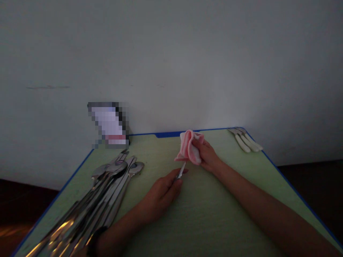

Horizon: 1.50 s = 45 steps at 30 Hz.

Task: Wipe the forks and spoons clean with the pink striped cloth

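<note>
My left hand (166, 189) is closed around a slim metal piece of cutlery (182, 167) that points up and away from me. Its far end disappears into a pink and white cloth (189, 148), so its kind stays hidden. Gripped in my right hand (205, 155), the cloth is folded and bunched around that end, above the middle of the table. To the left of my left hand lies a pile of metal cutlery (107, 192), with several spoon bowls at its far end and long handles running toward me.
A few forks with white handles (248, 141) lie together at the table's far right corner. A blurred phone-like device (109, 123) leans on the wall at the far left. The pale green table (209, 214) has a blue edge and stands against a grey wall (171, 64).
</note>
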Available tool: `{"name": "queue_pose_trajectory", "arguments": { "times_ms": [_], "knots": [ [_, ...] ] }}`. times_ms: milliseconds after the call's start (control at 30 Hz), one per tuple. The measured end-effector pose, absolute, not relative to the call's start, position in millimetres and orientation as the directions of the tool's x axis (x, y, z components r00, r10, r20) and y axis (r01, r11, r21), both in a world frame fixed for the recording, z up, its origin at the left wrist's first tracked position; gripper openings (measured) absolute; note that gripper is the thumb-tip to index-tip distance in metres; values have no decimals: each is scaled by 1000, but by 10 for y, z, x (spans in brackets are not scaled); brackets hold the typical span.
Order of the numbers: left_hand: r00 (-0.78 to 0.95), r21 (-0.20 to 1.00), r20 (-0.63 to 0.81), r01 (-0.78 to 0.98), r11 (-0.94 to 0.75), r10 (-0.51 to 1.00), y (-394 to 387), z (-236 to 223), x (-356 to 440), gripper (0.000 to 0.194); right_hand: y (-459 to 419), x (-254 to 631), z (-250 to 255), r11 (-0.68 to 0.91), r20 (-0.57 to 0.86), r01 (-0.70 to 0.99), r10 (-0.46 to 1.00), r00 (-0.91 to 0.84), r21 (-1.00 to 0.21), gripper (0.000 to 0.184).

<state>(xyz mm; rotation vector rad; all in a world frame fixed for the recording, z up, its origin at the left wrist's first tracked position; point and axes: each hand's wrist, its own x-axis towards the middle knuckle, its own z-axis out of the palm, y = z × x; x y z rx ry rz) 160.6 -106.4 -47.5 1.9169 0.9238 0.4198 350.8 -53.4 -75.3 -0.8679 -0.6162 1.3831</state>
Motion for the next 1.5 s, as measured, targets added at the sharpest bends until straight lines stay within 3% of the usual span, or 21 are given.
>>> {"name": "queue_pose_trajectory", "arguments": {
  "times_ms": [200, 400, 833, 1033, 1167, 1367, 1500],
  "knots": [
    [713, 846, -66, 411, -340, 698, -1069, -442, 1621, 36, -537, 3459, -730, -1, -144, -480, 954, 262, -877, 37],
    [698, 845, -63, 418, -334, 714, -1087, -438, 1625, 35, -520, 3488, -796, -23, -214, -534, 930, 298, -845, 48],
    [635, 980, -181, 179, 86, 751, -1075, -576, 1622, 41, -610, 3524, -655, -178, -160, -573, 984, -82, -800, 28],
    [557, 975, -201, 36, 218, 806, -1054, -578, 1664, 44, -574, 3469, -725, -116, -123, -608, 992, -30, -785, 29],
    [516, 977, -189, 14, 212, 836, -1043, -579, 1661, 42, -534, 3459, -746, -66, -132, -623, 989, 59, -779, 31],
    [411, 994, -94, -15, 110, 907, -1037, -568, 1647, 40, -501, 3518, -732, -140, -241, -713, 970, 41, -687, 23],
    [385, 999, -46, 44, 31, 922, -1048, -516, 1656, 38, -524, 3594, -700, -244, -231, -544, 969, -92, -803, 22]
  ]
}}
